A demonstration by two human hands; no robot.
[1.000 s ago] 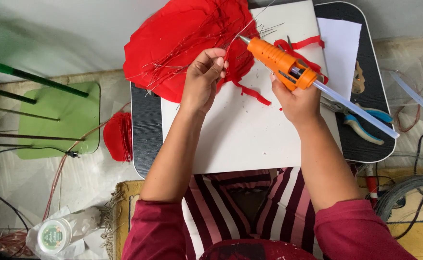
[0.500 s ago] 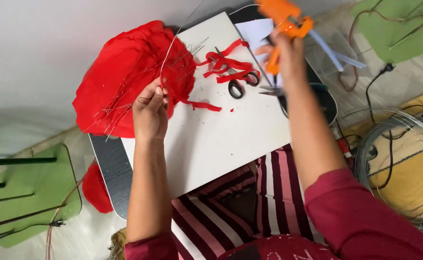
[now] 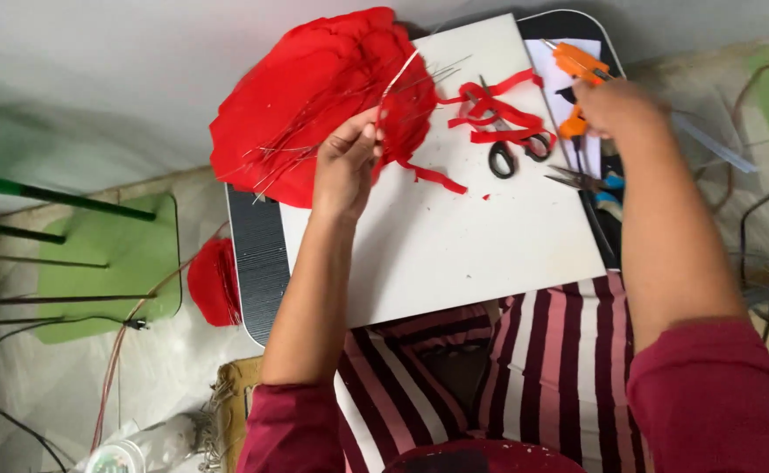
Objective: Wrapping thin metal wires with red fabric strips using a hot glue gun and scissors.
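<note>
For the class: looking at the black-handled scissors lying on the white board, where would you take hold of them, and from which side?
Grip the scissors by the black loop handles, coming from the near edge of the white board. The handles point toward the person, while the blades point away under the red strips, so that end is likely safest.

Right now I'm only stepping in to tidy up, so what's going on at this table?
A person sits at a white board. The left hand pinches a thin wire with red petal pieces. The right hand holds an orange glue gun at the board's far edge. Black-handled scissors lie among red strips.
</note>
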